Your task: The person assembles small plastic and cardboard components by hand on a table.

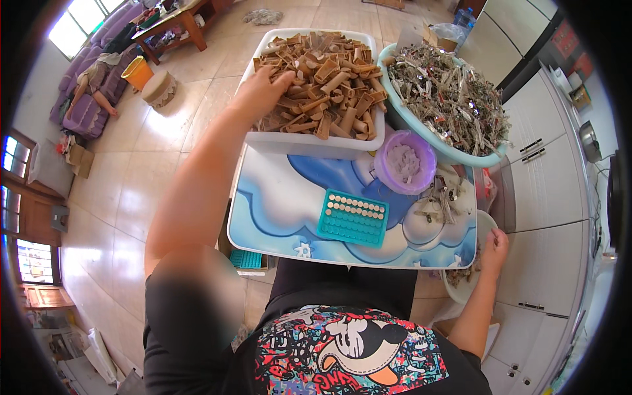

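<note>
My left hand (264, 92) reaches over the left part of a white plastic bin (316, 146) heaped with brown curled pieces (329, 79). Its thumb is spread away from the fingers, which touch the heap. Off the table's right edge, my right hand (495, 249) hangs above a pale bowl (486, 227) with scraps inside; its fingers are curled, and what they hold, if anything, is hidden. On the table lies a teal tray (352, 230) with round wells; small pale discs (355, 205) fill the far rows and one well of the row below.
A purple bowl (428, 172) of whitish bits and a pile of clear wrappers (440, 197) stand on the blue-and-white table (283, 217). Behind, a pale teal tub (395, 92) brims with silvery wrapper strips. More teal trays (245, 259) sit below the table's left edge. White cabinets (546, 178) line the right.
</note>
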A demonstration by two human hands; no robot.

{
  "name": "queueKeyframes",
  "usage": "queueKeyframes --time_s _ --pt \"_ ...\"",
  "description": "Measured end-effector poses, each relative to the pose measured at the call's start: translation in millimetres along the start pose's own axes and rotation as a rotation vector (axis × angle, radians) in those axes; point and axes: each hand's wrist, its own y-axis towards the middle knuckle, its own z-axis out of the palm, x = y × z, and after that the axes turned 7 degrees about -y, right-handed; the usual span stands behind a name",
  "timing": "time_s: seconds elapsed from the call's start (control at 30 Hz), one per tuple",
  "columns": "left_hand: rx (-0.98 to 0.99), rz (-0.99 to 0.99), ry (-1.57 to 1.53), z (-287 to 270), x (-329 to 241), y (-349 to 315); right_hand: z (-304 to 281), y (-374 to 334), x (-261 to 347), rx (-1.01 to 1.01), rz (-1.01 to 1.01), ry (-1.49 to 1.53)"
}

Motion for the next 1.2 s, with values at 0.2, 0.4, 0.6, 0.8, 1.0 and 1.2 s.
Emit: queueKeyframes --time_s 0.2,0.4,0.6,0.8,1.0,1.2 --pt "-0.192 0.092 0.201 28.3 -14.4 -14.6 -26.3 -11.1 83.9 -0.146 -0.166 0.163" --pt "-0.200 -0.010 0.277 23.9 -23.1 -21.9 -24.3 -15.9 199.7 -0.045 -0.522 0.429" --pt "-0.204 0.020 0.196 28.9 -13.4 -14.6 5.5 25.3 328.9 0.052 -0.917 0.519" --pt "-0.237 0.109 0.090 26.3 -6.6 -9.5 71.4 84.8 414.8 0.212 -0.824 0.286" --pt "-0.261 0.162 0.045 30.9 -15.3 -9.0 88.1 132.0 459.0 0.529 -0.776 0.081" --pt "-0.276 0.060 -0.028 31.0 -21.7 -4.9 102.1 131.8 479.7 0.709 -0.687 -0.012"
